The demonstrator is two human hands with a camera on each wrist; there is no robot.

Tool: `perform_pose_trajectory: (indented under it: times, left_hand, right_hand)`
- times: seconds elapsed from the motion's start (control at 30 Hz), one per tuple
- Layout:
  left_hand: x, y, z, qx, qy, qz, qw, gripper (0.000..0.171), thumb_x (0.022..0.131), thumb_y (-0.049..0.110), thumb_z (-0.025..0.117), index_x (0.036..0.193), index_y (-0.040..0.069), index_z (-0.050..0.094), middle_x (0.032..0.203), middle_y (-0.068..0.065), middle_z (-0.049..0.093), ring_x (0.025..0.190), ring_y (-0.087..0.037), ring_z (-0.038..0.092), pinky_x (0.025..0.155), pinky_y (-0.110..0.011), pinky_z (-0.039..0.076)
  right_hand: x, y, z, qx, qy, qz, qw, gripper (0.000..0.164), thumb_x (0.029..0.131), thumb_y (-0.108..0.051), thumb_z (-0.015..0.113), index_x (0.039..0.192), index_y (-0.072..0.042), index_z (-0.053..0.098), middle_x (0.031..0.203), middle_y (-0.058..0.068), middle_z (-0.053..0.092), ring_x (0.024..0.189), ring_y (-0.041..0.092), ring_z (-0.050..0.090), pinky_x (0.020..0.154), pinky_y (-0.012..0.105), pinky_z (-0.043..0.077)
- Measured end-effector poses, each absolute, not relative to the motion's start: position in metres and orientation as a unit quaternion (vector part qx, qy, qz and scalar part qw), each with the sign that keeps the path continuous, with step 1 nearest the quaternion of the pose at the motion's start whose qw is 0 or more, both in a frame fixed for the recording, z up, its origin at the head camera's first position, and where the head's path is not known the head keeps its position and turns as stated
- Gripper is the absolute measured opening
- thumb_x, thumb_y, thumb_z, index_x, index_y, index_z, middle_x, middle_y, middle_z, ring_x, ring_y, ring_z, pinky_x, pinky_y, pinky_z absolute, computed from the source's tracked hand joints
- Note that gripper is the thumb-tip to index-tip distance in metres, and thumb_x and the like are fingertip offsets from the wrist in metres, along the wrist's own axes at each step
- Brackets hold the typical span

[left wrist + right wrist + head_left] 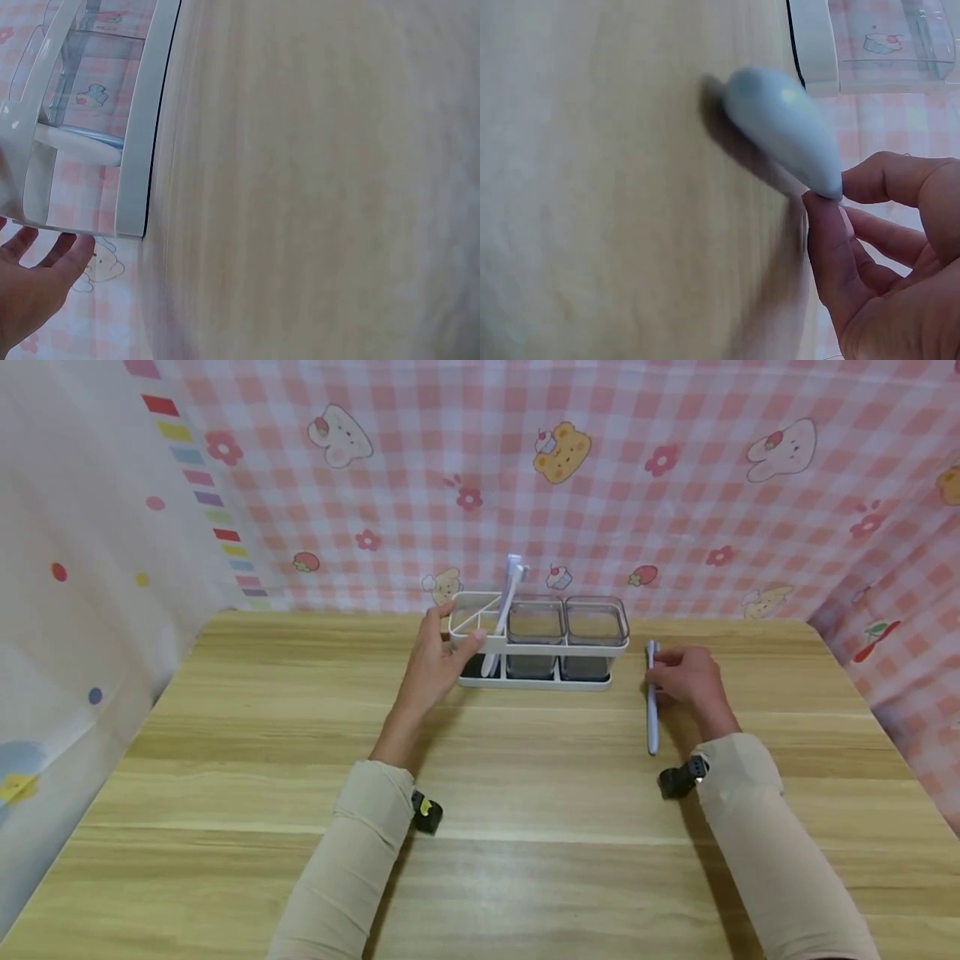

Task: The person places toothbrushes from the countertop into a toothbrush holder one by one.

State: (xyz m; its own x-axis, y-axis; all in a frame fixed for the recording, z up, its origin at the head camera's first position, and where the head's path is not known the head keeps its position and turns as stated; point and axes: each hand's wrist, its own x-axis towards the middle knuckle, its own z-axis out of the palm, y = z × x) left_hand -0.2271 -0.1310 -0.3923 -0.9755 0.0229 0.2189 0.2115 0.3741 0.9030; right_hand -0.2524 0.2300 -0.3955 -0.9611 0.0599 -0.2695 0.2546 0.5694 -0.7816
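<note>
A white toothbrush holder point(531, 647) stands at the table's back edge. My left hand point(433, 662) grips its left end, thumb on the front rim and fingers at the side and behind. In the left wrist view, fingertips point(79, 255) touch the holder's end. A white toothbrush point(510, 597) leans in a left compartment, with a bluish toothbrush point(513, 561) head just behind it. Two clear cups point(597, 620) sit in the holder's middle and right openings. To the right of the holder, my right hand point(692, 678) pinches a pale lavender toothbrush point(652, 718) between thumb and fingers.
The wooden table point(510, 827) spreads out in front of the holder. A pink checked curtain point(495, 485) hangs right behind the table's back edge. Small black cameras point(681, 778) are worn on both wrists.
</note>
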Motion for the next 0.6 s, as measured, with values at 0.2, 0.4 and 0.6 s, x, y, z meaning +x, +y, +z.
perform_pose_trajectory:
  times: [0.2, 0.4, 0.6]
  left_hand:
    - [-0.226, -0.133, -0.393, -0.068, -0.828, -0.551, 0.082, 0.07, 0.099, 0.042, 0.063, 0.153, 0.009, 0.034, 0.143, -0.018, 0.046, 0.122, -0.034, 0.054, 0.095, -0.046, 0.052]
    - [-0.225, -0.133, -0.394, -0.068, -0.828, -0.55, 0.083, 0.07, 0.099, 0.042, 0.063, 0.153, 0.008, 0.034, 0.142, -0.018, 0.046, 0.121, -0.034, 0.055, 0.094, -0.045, 0.052]
    - [-0.228, -0.132, -0.394, -0.076, -0.826, -0.55, 0.091, 0.07, 0.099, 0.042, 0.064, 0.152, 0.007, 0.034, 0.142, -0.021, 0.046, 0.12, -0.034, 0.055, 0.093, -0.046, 0.052]
  right_hand:
    - [-0.249, 0.227, -0.396, 0.098, 0.861, -0.492, 0.086, 0.046, 0.095, -0.006, 0.06, 0.138, 0.009, 0.054, 0.125, 0.025, 0.057, 0.087, 0.018, 0.063, 0.07, 0.029, 0.059]
    - [-0.245, 0.222, -0.388, 0.115, 0.842, -0.525, 0.042, 0.049, 0.094, -0.005, 0.061, 0.14, 0.007, 0.052, 0.114, 0.015, 0.056, 0.075, 0.007, 0.06, 0.068, 0.032, 0.06]
    - [-0.246, 0.219, -0.373, 0.125, 0.805, -0.58, -0.016, 0.043, 0.094, -0.002, 0.06, 0.135, 0.003, 0.049, 0.101, 0.004, 0.053, 0.072, 0.003, 0.059, 0.064, 0.032, 0.06]
